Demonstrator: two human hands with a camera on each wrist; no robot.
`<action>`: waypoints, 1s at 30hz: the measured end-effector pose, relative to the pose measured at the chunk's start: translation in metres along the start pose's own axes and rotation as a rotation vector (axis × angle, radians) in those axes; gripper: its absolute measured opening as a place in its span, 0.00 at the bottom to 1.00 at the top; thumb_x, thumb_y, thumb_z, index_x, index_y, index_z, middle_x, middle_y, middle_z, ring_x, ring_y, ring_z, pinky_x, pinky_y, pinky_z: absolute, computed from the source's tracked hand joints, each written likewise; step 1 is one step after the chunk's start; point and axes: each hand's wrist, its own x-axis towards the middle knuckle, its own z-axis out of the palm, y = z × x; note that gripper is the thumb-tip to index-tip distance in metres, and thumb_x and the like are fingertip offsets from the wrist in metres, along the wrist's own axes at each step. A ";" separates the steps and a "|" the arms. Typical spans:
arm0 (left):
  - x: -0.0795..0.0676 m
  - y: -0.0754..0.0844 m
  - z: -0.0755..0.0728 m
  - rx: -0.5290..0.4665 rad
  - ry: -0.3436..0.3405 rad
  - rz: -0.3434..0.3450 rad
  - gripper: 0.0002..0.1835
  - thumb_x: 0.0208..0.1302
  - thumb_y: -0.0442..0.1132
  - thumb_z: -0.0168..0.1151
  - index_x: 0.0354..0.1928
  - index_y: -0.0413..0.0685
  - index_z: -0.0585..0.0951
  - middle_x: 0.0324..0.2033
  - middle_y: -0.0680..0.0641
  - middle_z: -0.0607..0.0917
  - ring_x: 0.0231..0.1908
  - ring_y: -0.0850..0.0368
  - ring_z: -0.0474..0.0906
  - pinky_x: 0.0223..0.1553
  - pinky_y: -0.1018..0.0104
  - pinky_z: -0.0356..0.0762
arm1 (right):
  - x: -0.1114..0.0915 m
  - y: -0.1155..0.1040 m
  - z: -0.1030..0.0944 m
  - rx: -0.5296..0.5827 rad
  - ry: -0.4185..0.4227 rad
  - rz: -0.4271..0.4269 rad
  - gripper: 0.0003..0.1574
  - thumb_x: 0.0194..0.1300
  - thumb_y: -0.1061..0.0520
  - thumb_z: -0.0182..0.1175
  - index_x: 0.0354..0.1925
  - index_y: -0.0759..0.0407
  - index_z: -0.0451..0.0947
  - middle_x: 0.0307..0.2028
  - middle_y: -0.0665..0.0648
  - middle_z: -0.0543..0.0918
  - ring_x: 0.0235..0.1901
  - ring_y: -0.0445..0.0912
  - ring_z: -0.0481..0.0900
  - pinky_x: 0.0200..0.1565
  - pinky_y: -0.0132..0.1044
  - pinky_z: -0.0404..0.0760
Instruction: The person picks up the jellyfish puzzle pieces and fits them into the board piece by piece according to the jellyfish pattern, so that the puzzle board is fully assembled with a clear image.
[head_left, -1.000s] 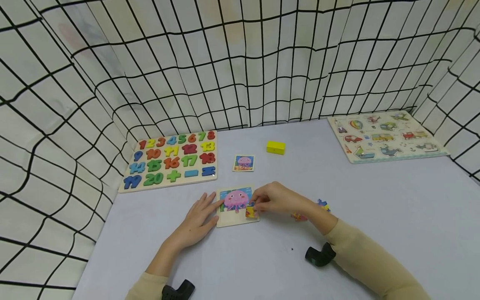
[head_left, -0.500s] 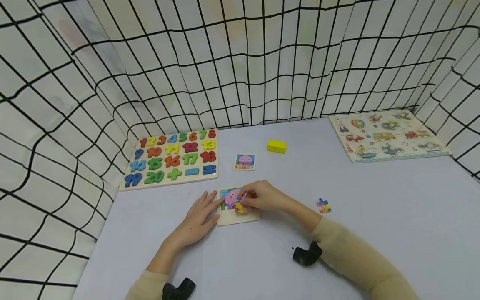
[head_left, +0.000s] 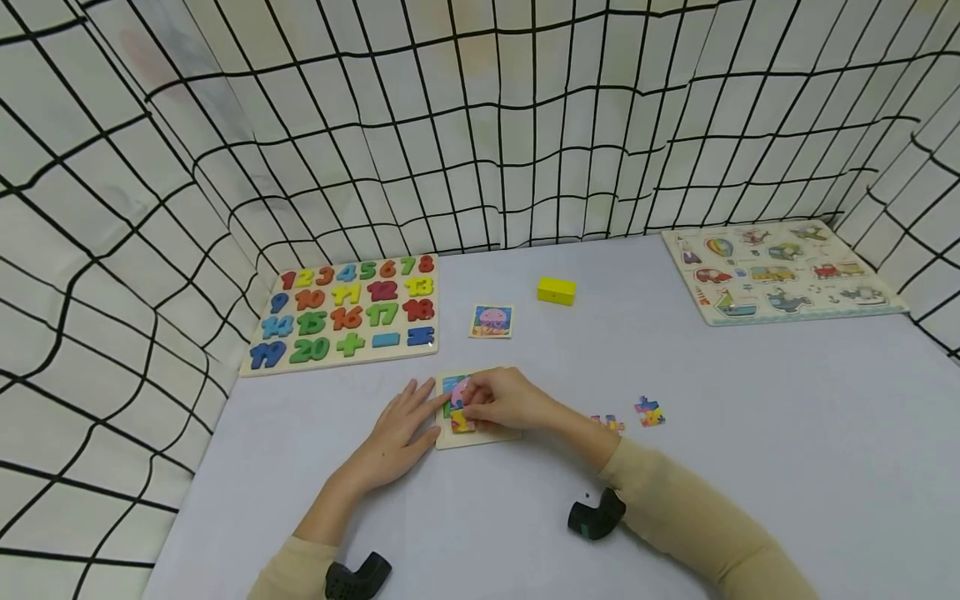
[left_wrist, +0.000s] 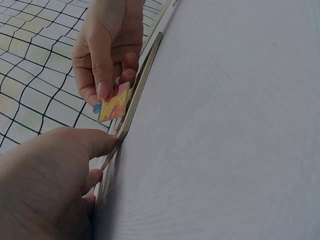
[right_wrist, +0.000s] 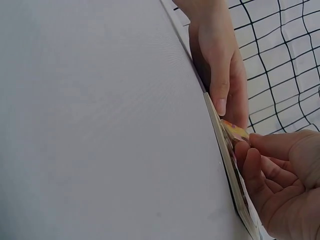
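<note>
My right hand (head_left: 504, 398) pinches a yellow jigsaw piece (head_left: 461, 420) between thumb and fingers, over the lower left of a small wooden puzzle board (head_left: 487, 438). In the left wrist view the piece (left_wrist: 115, 104) is tilted, with a blue tab on one side. Part of the pink jellyfish picture shows on the board; my right fingers cover the rest. My left hand (head_left: 401, 437) rests at the board's left edge with fingers extended, the thumb touching its edge in the left wrist view. Loose jigsaw pieces (head_left: 649, 411) lie to the right, some partly behind my right forearm.
Behind the board lie a small jellyfish card (head_left: 492, 322) and a yellow block (head_left: 557, 291). A number puzzle board (head_left: 337, 315) sits back left, a vehicle puzzle board (head_left: 783, 273) back right. Black netting (head_left: 525, 133) bounds the table's far side and both flanks.
My right hand has moved left across the board with the yellow piece, from its right side to its lower left. My left hand stays in place. Loose pieces behind the right forearm show differently.
</note>
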 end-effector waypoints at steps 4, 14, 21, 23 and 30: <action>0.000 0.000 0.000 -0.001 -0.001 0.001 0.25 0.68 0.44 0.50 0.67 0.55 0.63 0.70 0.46 0.52 0.69 0.46 0.37 0.64 0.43 0.37 | 0.001 -0.002 0.003 0.033 -0.007 0.029 0.05 0.59 0.59 0.62 0.31 0.59 0.75 0.18 0.51 0.80 0.17 0.40 0.77 0.21 0.29 0.76; 0.000 0.000 0.000 0.002 0.009 0.012 0.25 0.68 0.44 0.50 0.67 0.55 0.64 0.69 0.46 0.52 0.69 0.46 0.38 0.64 0.43 0.37 | 0.004 -0.004 0.009 0.067 -0.009 0.114 0.08 0.59 0.58 0.62 0.28 0.59 0.72 0.14 0.52 0.80 0.13 0.44 0.78 0.17 0.29 0.75; 0.001 0.000 0.000 0.010 0.016 0.026 0.25 0.68 0.44 0.49 0.66 0.54 0.64 0.69 0.45 0.53 0.69 0.46 0.38 0.64 0.43 0.38 | 0.004 -0.004 0.011 0.062 0.002 0.118 0.09 0.59 0.58 0.62 0.28 0.59 0.72 0.14 0.53 0.80 0.12 0.45 0.78 0.16 0.31 0.76; 0.001 0.000 0.000 0.007 0.014 0.024 0.25 0.68 0.44 0.50 0.66 0.54 0.64 0.69 0.45 0.53 0.69 0.46 0.38 0.64 0.43 0.38 | 0.004 -0.003 0.012 0.063 0.006 0.111 0.09 0.59 0.59 0.62 0.27 0.59 0.72 0.14 0.53 0.79 0.12 0.45 0.78 0.16 0.31 0.76; 0.001 0.000 0.000 0.010 0.014 0.026 0.25 0.68 0.44 0.50 0.66 0.54 0.64 0.69 0.45 0.53 0.69 0.45 0.39 0.64 0.43 0.37 | 0.004 -0.002 0.013 0.074 0.009 0.102 0.08 0.59 0.60 0.62 0.27 0.59 0.72 0.14 0.53 0.79 0.11 0.45 0.78 0.16 0.33 0.76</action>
